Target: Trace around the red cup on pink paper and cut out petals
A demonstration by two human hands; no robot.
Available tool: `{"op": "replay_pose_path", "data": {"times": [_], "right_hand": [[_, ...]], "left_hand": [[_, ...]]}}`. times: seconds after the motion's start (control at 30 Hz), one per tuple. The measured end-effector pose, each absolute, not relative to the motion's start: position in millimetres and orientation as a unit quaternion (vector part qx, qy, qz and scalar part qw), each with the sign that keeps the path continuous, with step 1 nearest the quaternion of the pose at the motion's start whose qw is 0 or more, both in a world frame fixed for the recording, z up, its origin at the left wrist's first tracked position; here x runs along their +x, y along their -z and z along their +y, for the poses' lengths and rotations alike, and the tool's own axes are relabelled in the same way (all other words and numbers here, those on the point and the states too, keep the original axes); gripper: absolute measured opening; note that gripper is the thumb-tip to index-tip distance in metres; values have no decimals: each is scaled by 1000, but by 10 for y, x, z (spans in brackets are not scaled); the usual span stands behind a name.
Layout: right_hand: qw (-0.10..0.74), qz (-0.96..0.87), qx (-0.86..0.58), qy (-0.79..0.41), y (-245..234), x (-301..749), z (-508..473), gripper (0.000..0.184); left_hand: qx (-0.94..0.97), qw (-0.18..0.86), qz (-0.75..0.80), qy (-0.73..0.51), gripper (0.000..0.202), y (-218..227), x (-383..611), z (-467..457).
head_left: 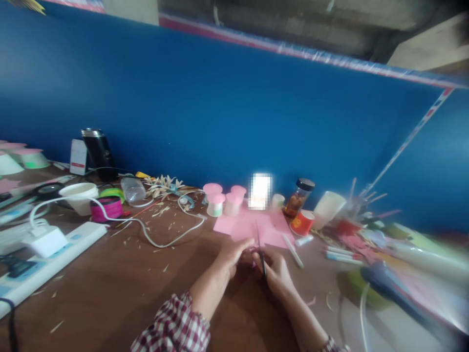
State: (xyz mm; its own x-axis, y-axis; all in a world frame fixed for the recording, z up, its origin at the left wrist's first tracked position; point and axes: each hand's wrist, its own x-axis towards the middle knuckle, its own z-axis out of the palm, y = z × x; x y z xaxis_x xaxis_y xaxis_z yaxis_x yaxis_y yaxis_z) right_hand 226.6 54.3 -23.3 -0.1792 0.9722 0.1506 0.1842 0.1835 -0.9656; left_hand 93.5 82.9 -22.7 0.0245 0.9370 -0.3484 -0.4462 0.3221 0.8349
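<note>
My right hand (276, 271) is closed around a pair of scissors (261, 259). The thin blades point away from me over the pink paper sheets (234, 226) lying on the table. Close beside it, my left hand (232, 256) has its thumb stretched forward and its other fingers curled. A small bit of pink shows between the hands, seemingly a paper piece pinched by the left fingers, mostly hidden. Just behind the sheets stand several white paper cups with pink round tops (215, 199).
Left are a white power strip (88, 239), a white cable (172, 244), pink tape (106, 209), a black flask (98, 154) and paper scraps. To the right stand a dark-lidded jar (298, 198), a red cup (302, 222), a white pen (293, 251) and a blurred glue gun (392, 288).
</note>
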Motion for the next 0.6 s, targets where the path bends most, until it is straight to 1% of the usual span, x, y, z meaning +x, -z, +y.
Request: {"op": "replay_pose_path", "data": {"times": [0.3,0.43,0.6], "right_hand": [[452,-616,-446,-465,208,2259,543,34],[451,-626,-448,-452,202,2263,541,33],[450,-627,-452,-448,175,2265,531,34]], "left_hand": [[268,675,443,-526,27,243,947,835],[281,676,435,-524,31,239,938,832],[283,669,450,-520,29,218,930,819]]}}
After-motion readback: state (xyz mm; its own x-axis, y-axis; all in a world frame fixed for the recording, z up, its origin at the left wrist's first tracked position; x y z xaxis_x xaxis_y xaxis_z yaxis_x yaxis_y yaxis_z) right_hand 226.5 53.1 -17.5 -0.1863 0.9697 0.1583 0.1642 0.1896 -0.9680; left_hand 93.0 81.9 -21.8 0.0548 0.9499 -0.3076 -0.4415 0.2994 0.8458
